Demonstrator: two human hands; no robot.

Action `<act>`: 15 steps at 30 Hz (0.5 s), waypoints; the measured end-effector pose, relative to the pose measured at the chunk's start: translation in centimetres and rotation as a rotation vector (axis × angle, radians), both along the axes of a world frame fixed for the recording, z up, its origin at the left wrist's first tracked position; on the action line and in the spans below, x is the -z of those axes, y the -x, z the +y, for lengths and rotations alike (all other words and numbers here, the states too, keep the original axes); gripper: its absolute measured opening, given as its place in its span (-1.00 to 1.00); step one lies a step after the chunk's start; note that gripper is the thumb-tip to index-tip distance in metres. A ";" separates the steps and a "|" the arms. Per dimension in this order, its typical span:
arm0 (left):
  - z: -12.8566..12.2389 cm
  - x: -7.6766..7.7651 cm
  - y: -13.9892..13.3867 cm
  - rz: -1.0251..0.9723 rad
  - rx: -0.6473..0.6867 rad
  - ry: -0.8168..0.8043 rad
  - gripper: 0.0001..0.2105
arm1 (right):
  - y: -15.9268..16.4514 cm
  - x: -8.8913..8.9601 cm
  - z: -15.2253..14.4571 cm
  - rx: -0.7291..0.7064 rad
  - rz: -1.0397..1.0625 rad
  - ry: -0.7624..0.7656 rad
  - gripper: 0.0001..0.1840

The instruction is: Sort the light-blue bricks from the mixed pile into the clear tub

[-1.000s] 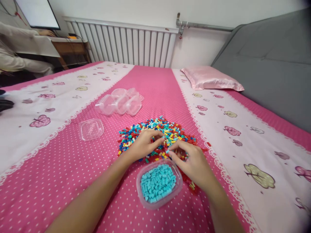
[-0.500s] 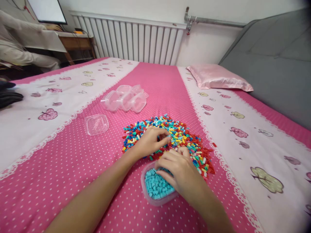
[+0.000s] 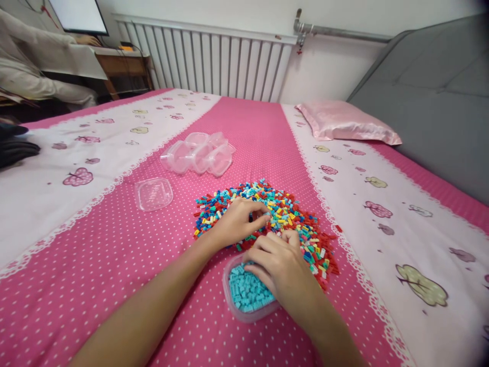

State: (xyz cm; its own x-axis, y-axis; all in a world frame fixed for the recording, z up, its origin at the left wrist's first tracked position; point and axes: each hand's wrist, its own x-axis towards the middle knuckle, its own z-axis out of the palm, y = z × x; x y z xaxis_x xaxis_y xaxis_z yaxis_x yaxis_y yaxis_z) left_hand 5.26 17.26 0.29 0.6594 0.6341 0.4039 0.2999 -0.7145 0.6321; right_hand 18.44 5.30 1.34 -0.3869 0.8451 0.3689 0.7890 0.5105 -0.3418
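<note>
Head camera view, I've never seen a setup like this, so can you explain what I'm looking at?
There's no machine here, just a person's bare left hand and right hand, filmed by one camera worn on the head, looking forward and down. On the pink bedspread lies a pile of small mixed-colour bricks; the left hand is over it. The right hand is over a clear tub of turquoise bricks. Farther off are a clear lid and more clear containers. Whether either hand holds a brick is hard to see.

On bed: brick pile, centre; tub holding bricks, near side of pile; lid, left; containers, far left; pillow, far right. Behind bed: radiator.
</note>
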 end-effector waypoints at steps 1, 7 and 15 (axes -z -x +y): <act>0.0 0.0 0.0 0.000 0.001 -0.002 -0.80 | -0.2 -0.1 0.0 -0.004 0.022 0.010 -0.84; 0.0 0.0 0.1 0.008 0.023 -0.024 -0.78 | -2.2 -1.1 0.0 0.095 0.207 -0.021 -0.96; 0.0 0.1 0.1 0.016 0.034 -0.053 -0.79 | -2.4 -0.9 0.2 0.019 0.156 0.077 -0.85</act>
